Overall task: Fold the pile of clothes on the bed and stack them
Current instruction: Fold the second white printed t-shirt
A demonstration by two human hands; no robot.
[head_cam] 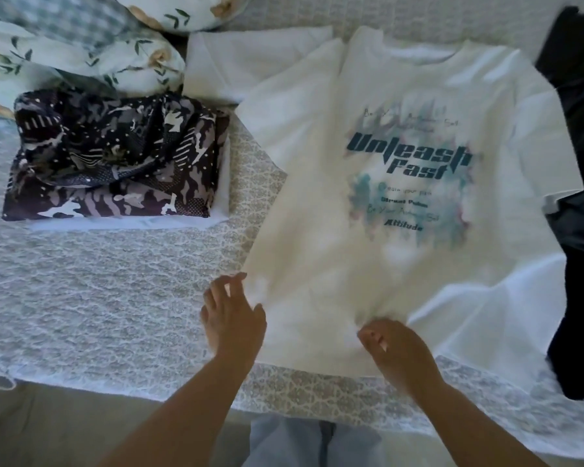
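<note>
- The right hand (397, 352) is nearest, at the bottom hem of the white T-shirt (385, 230); its fingers (373, 338) are curled and pinch a gathered bunch of the hem.
- The left hand (231, 318) lies at the shirt's lower left corner, fingers spread and relaxed, tips touching the cloth edge without gripping it.
- The white T-shirt lies spread face up on the bed (115, 298), neck away from the person, with a teal print reading "Unleash Fast" on the chest. Its lower right part is rumpled and lifted in folds.
- Left of the shirt, apart from it, a folded dark camouflage-patterned garment (115, 156) rests on top of a folded white piece (221, 203) whose edges show beneath it.
- Right of the shirt, touching its sleeve, lies a heap of black clothing (580, 163), unfolded.
- Beyond the shirt's left shoulder another white cloth (250, 62) lies flat, partly under the shirt.
- Farthest, beyond the folded stack, sit leaf-printed pillows (81, 45).
</note>
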